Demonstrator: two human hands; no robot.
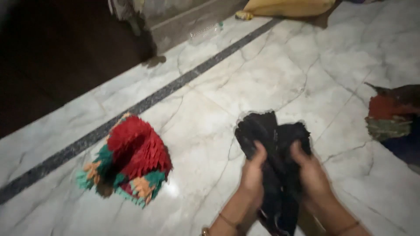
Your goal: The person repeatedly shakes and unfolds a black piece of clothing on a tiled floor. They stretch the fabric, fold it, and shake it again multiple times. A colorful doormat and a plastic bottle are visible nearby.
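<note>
Bare forearms, sleeveless, with thin bangles (one per wrist) [228,220].

**Surroundings, floor level**

You are looking down at a white marble floor [271,74] with a dark grey inlay strip [144,105] running diagonally across it. A shaggy mat [129,159] in red, teal and orange is lying bunched left of centre. A red-and-green cloth bundle [391,118] is sitting at the right edge. A yellow cushion [288,6] is lying at the top.
</note>
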